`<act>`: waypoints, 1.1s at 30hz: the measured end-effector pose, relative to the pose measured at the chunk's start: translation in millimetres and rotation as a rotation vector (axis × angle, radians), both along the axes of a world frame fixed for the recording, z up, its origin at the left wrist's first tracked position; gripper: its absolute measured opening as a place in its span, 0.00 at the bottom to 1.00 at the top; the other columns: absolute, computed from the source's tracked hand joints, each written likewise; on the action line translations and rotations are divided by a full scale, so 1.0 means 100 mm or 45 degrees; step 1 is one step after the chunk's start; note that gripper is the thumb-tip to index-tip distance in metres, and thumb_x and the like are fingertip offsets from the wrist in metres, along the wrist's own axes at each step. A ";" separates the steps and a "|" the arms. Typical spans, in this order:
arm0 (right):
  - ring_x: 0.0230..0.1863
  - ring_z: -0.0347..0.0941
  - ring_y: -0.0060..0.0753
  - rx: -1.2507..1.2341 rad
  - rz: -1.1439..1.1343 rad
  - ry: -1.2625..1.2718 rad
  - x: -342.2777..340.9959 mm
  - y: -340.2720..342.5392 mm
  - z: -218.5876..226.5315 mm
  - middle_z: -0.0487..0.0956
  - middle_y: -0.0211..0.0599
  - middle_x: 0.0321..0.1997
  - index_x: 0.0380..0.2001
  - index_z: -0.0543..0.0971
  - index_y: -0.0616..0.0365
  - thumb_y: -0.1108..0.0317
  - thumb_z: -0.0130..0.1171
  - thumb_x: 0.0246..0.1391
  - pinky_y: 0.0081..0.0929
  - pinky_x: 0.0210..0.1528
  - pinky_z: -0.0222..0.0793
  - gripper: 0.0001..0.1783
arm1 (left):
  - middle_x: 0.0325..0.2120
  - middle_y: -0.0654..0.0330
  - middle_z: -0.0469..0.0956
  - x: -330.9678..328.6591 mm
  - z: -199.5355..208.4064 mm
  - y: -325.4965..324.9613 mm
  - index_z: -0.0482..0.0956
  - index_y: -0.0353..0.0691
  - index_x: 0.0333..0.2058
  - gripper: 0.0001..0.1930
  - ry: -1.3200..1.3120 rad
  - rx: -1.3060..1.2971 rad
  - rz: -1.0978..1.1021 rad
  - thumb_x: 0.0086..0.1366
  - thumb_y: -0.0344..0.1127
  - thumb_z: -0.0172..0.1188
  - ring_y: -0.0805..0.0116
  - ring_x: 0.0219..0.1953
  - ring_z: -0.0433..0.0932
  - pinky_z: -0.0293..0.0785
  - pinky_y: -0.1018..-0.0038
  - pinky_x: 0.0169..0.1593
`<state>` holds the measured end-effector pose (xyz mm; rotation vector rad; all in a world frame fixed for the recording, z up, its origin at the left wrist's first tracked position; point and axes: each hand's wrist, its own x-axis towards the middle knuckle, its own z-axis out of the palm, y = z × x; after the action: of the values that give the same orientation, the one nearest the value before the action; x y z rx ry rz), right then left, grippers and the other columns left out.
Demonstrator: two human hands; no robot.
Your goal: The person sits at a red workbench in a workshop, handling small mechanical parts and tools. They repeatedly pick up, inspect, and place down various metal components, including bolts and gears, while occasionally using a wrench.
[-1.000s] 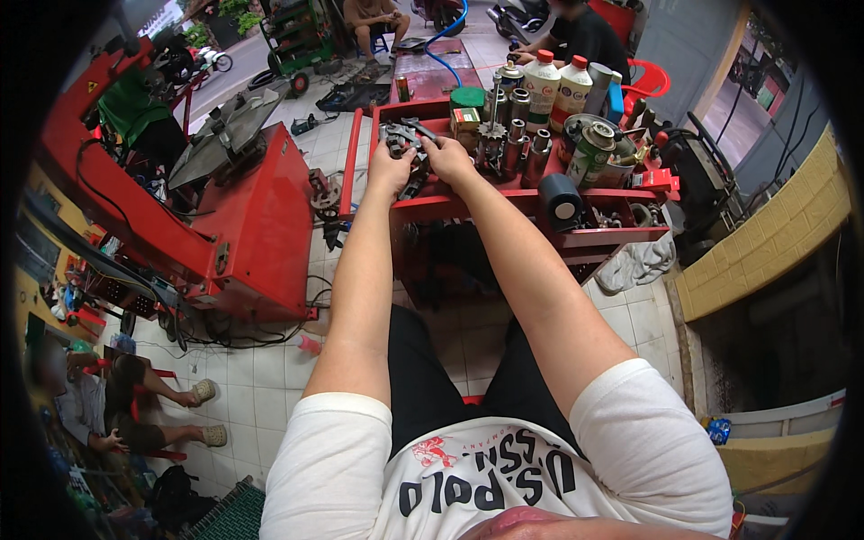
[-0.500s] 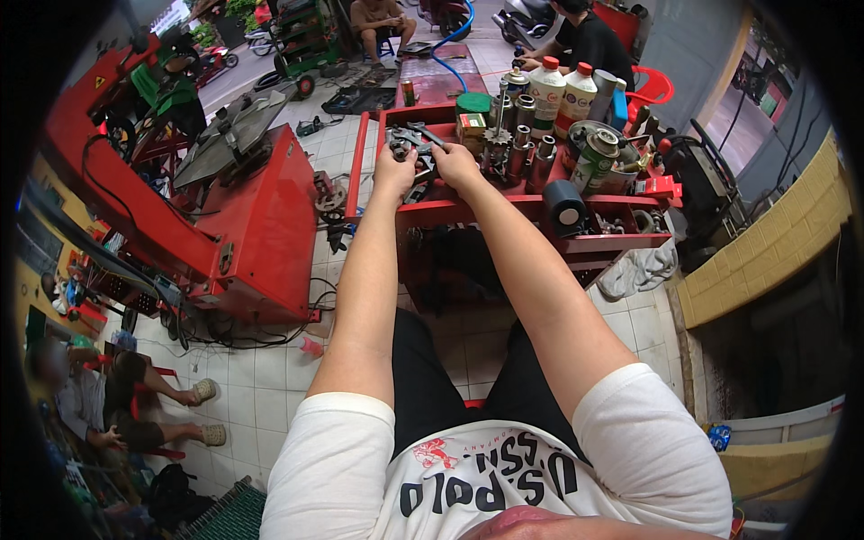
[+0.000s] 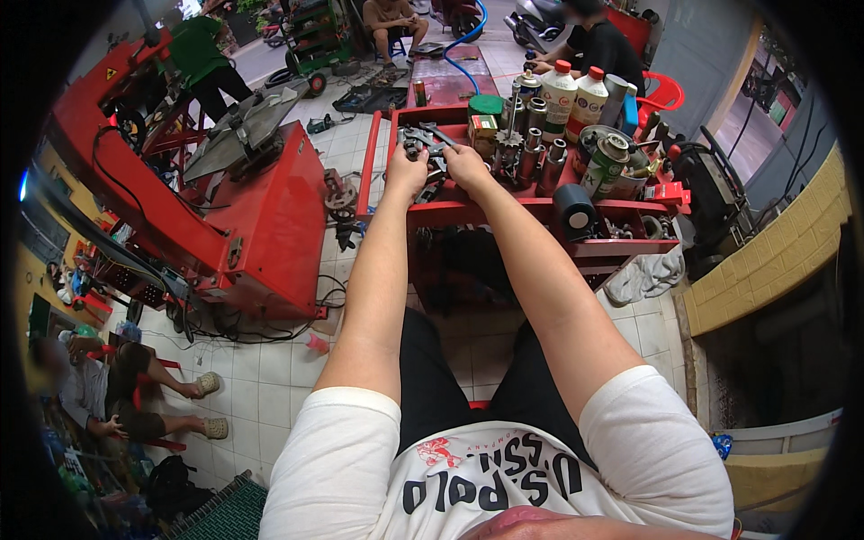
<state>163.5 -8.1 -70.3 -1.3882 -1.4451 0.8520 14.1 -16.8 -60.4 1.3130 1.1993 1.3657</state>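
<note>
Both my hands are together over the left part of a red tool cart's top tray (image 3: 450, 214). My left hand (image 3: 406, 175) is closed round a small dark metal part (image 3: 413, 149) with a rounded end; its exact kind is unclear. My right hand (image 3: 468, 169) is closed, thumb toward the left hand, on a flat grey metal bar (image 3: 438, 134) like a wrench handle, slanting up to the left. Loose metal tools lie around and under the fingers, which partly hide them. Just right of my right hand stand a small box (image 3: 483, 135) and several upright metal sockets (image 3: 529, 155).
Bottles with red caps (image 3: 560, 94), cans (image 3: 608, 162) and a black cylinder (image 3: 571, 212) crowd the cart's right side. A red machine with a turntable (image 3: 261, 225) stands left. People sit at lower left (image 3: 108, 387) and behind the cart; one in green (image 3: 202, 58) stands at back left.
The whole view has shifted slightly, with the cart appearing a little lower and further right. My hands keep nearly the same pose. The person in green at back left now stands more upright.
</note>
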 end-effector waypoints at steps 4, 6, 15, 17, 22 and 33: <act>0.46 0.82 0.56 -0.011 0.020 -0.030 -0.04 -0.05 0.08 0.83 0.61 0.40 0.47 0.82 0.66 0.53 0.51 0.66 0.43 0.51 0.73 0.24 | 0.32 0.59 0.81 -0.04 -0.02 0.03 0.74 0.36 0.44 0.07 0.040 0.024 0.015 0.71 0.29 0.59 0.69 0.28 0.82 0.78 0.70 0.31; 0.46 0.81 0.56 -0.005 0.017 -0.040 -0.05 -0.09 0.11 0.83 0.61 0.41 0.47 0.82 0.66 0.53 0.51 0.66 0.43 0.51 0.73 0.24 | 0.31 0.59 0.81 -0.05 -0.01 0.02 0.74 0.36 0.44 0.07 0.056 0.017 0.025 0.71 0.30 0.59 0.69 0.27 0.82 0.77 0.69 0.31; 0.41 0.80 0.51 0.146 -0.010 -0.180 -0.02 -0.07 0.08 0.82 0.54 0.37 0.48 0.79 0.65 0.56 0.51 0.68 0.43 0.47 0.72 0.22 | 0.30 0.59 0.81 0.01 0.04 0.00 0.76 0.36 0.46 0.10 0.055 -0.006 0.098 0.70 0.33 0.61 0.70 0.26 0.80 0.76 0.69 0.30; 0.38 0.80 0.48 0.207 -0.002 -0.224 -0.04 -0.09 0.10 0.82 0.52 0.35 0.49 0.78 0.65 0.56 0.51 0.69 0.42 0.45 0.73 0.21 | 0.29 0.62 0.79 -0.02 0.01 0.05 0.76 0.38 0.45 0.09 0.030 -0.003 0.084 0.70 0.33 0.61 0.72 0.26 0.77 0.74 0.71 0.31; 0.52 0.77 0.63 0.242 -0.005 -0.246 -0.09 -0.18 0.17 0.81 0.64 0.46 0.47 0.79 0.68 0.61 0.53 0.67 0.47 0.56 0.70 0.18 | 0.25 0.65 0.77 -0.03 -0.02 0.05 0.77 0.39 0.40 0.06 -0.017 -0.017 0.091 0.71 0.35 0.60 0.73 0.23 0.75 0.72 0.73 0.30; 0.41 0.80 0.53 0.278 -0.018 -0.179 -0.07 -0.18 0.15 0.83 0.54 0.38 0.48 0.77 0.64 0.56 0.53 0.68 0.42 0.48 0.72 0.19 | 0.22 0.66 0.75 -0.05 -0.06 0.11 0.78 0.41 0.36 0.05 -0.137 -0.030 0.124 0.70 0.35 0.60 0.74 0.21 0.72 0.69 0.73 0.26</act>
<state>156.7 -26.3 -54.9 -1.3110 -1.5825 0.5778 9.5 -5.6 -66.2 1.1625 1.2155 1.4688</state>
